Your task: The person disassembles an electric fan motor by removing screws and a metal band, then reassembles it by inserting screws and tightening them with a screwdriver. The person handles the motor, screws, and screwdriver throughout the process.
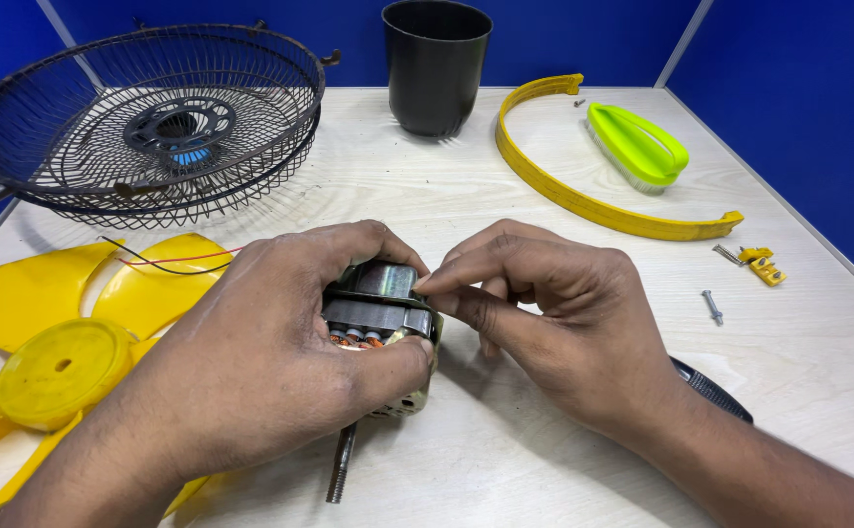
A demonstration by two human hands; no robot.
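A small metal fan motor (380, 311) with copper windings and a threaded shaft (341, 462) pointing toward me rests at the table's middle. My left hand (261, 352) wraps around it from the left, thumb and fingers gripping its body. My right hand (554, 313) comes in from the right, its thumb and forefinger pinched at the motor's top right edge; whatever small part they pinch is hidden. Thin red and black wires (168, 262) trail from the motor to the left.
A yellow fan blade (55, 362) lies at the left, and two stacked black wire fan guards (153, 122) at the back left. A black cup (437, 64), a yellow curved rim strip (583, 200), a green brush (637, 147), a yellow clip (764, 266) and a loose screw (711, 306) lie toward the back and right. A black tool handle (715, 389) shows under my right wrist.
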